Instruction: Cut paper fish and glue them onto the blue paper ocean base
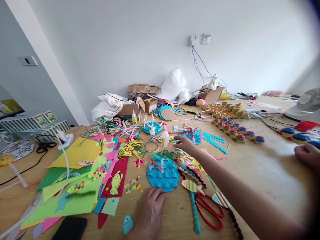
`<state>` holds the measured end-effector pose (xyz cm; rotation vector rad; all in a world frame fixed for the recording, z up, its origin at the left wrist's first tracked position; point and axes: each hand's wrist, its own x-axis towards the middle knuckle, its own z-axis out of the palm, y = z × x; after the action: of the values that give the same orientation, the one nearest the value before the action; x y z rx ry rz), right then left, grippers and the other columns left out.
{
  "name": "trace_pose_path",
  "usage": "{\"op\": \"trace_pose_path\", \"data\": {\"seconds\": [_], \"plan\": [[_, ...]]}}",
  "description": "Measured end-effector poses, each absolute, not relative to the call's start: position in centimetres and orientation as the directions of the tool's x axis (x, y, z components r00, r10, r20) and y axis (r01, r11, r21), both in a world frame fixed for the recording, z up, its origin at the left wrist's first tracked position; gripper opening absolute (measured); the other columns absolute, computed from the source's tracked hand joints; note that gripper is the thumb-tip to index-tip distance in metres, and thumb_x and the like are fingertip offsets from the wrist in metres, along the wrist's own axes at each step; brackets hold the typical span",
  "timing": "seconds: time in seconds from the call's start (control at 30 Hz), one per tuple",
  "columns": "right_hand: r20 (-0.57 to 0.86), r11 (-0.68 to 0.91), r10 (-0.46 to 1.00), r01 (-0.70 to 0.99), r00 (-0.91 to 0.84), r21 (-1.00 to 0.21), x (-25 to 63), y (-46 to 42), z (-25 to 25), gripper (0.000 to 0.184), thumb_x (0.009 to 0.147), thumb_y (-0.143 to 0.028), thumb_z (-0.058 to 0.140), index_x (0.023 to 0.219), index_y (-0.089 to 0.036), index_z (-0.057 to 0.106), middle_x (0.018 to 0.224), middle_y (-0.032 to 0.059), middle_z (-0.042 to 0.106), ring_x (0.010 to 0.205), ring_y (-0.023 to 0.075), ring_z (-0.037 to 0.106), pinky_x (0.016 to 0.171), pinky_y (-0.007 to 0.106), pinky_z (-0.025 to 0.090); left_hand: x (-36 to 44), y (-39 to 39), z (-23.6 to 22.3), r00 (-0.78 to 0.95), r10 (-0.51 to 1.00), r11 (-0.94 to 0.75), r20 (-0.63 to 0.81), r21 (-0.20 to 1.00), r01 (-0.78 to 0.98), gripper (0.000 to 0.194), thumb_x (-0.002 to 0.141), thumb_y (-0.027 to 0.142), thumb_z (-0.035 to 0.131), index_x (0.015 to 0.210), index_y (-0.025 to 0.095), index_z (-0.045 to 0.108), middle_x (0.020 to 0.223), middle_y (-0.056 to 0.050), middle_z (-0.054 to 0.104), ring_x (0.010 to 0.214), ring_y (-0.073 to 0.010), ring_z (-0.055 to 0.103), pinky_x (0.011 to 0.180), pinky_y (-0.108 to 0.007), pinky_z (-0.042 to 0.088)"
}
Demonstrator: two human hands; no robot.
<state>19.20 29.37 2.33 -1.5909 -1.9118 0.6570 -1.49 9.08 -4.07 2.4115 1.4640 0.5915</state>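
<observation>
A round blue paper piece (pixel 162 175) with wavy raised strips and pink and white twisted stems lies in front of me. At its near edge my left hand (pixel 153 208) rests palm down, fingers lightly bent and fingertips at the rim. Farther out, my right hand (pixel 184 143) reaches over the table, fingers apart and nothing visible in them. Closest to it stands a white glue bottle (pixel 165 138), with a smaller bottle (pixel 152 133) beside it. A green spotted paper fish (pixel 165 154) lies at the far rim of the blue piece.
Red-handled scissors (pixel 210 211), a striped paper fish (pixel 192 185) and fuzzy stems lie right of the blue piece. Coloured paper sheets (pixel 75 180) and a black phone (pixel 70 228) are at left. Another person's hand (pixel 308 155) shows at the right edge, near painted egg-carton pieces (pixel 240 137).
</observation>
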Motion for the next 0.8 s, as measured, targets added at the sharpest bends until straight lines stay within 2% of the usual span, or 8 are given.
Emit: {"op": "trace_pose_path", "data": {"seconds": [0.13, 0.37, 0.5, 0.6, 0.67, 0.7, 0.8], "plan": [[0.097, 0.204, 0.977, 0.691, -0.191, -0.694, 17.0, 32.9, 0.6, 0.037, 0.06, -0.019, 0.065, 0.097, -0.015, 0.062, 0.095, 0.005, 0.066, 0.072, 0.0151, 0.061, 0.065, 0.025, 0.046, -1.6, 9.4, -4.8, 0.441, 0.861, -0.509, 0.255, 0.451, 0.733, 0.046, 0.073, -0.001, 0.042, 0.111, 0.022, 0.056, 0.108, -0.005, 0.06, 0.099, -0.021, 0.053, 0.088, -0.034, 0.046], [0.125, 0.214, 0.976, 0.703, -0.177, -0.678, 15.7, 34.3, -0.6, 0.028, 0.059, -0.023, 0.067, 0.086, -0.015, 0.065, 0.083, 0.0046, 0.068, 0.078, 0.0213, 0.062, 0.068, 0.029, 0.045, -1.8, 9.8, -6.1, 0.454, 0.843, -0.537, 0.289, 0.411, 0.737, 0.041, 0.076, 0.0, 0.041, 0.108, 0.02, 0.056, 0.105, -0.006, 0.06, 0.096, -0.0209, 0.054, 0.083, -0.033, 0.048], [0.166, 0.202, 0.979, 0.722, -0.121, -0.662, 16.7, 33.7, 2.0, 0.028, 0.059, -0.026, 0.067, 0.084, -0.014, 0.065, 0.077, 0.0048, 0.067, 0.071, 0.0214, 0.061, 0.064, 0.031, 0.044, -1.4, 9.6, -5.1, 0.414, 0.868, -0.496, 0.275, 0.42, 0.761, 0.038, 0.075, -0.001, 0.042, 0.102, 0.019, 0.058, 0.103, -0.004, 0.061, 0.094, -0.0186, 0.054, 0.083, -0.03, 0.048], [0.234, 0.202, 0.97, 0.733, -0.06, -0.649, 18.8, 31.5, 5.5, 0.033, 0.062, -0.033, 0.064, 0.09, -0.015, 0.063, 0.081, 0.0058, 0.066, 0.073, 0.0222, 0.059, 0.066, 0.033, 0.045, -1.1, 9.3, -4.0, 0.396, 0.889, -0.457, 0.231, 0.385, 0.802, 0.036, 0.077, -0.001, 0.042, 0.102, 0.018, 0.059, 0.105, -0.004, 0.06, 0.095, -0.0183, 0.053, 0.087, -0.032, 0.046], [0.363, 0.313, 0.929, 0.681, -0.073, -0.662, 20.5, 28.6, 8.1, 0.038, 0.061, -0.036, 0.064, 0.094, -0.017, 0.061, 0.084, 0.0049, 0.065, 0.075, 0.0219, 0.059, 0.067, 0.034, 0.046, -1.1, 9.2, -3.4, 0.416, 0.887, -0.461, 0.199, 0.37, 0.806, 0.034, 0.078, 0.0, 0.043, 0.102, 0.017, 0.059, 0.106, -0.004, 0.06, 0.095, -0.0186, 0.053, 0.088, -0.033, 0.045], [0.379, 0.345, 0.92, 0.656, -0.096, -0.672, 21.3, 26.7, 9.2, 0.04, 0.061, -0.037, 0.064, 0.097, -0.018, 0.06, 0.086, 0.0043, 0.065, 0.075, 0.0217, 0.059, 0.067, 0.034, 0.046, -1.1, 9.2, -3.2, 0.425, 0.885, -0.466, 0.191, 0.367, 0.805, 0.033, 0.078, 0.001, 0.043, 0.102, 0.017, 0.059, 0.105, -0.005, 0.06, 0.096, -0.0192, 0.052, 0.088, -0.034, 0.045], [0.246, 0.259, 0.963, 0.63, -0.109, -0.732, 23.0, 20.0, 11.3, 0.04, 0.063, -0.036, 0.064, 0.098, -0.019, 0.056, 0.087, 0.0043, 0.064, 0.075, 0.021, 0.059, 0.067, 0.032, 0.047, -1.2, 9.3, -2.8, 0.433, 0.881, -0.472, 0.19, 0.399, 0.786, 0.028, 0.081, 0.003, 0.042, 0.099, 0.017, 0.06, 0.104, -0.006, 0.06, 0.097, -0.0199, 0.051, 0.089, -0.036, 0.043]]}}
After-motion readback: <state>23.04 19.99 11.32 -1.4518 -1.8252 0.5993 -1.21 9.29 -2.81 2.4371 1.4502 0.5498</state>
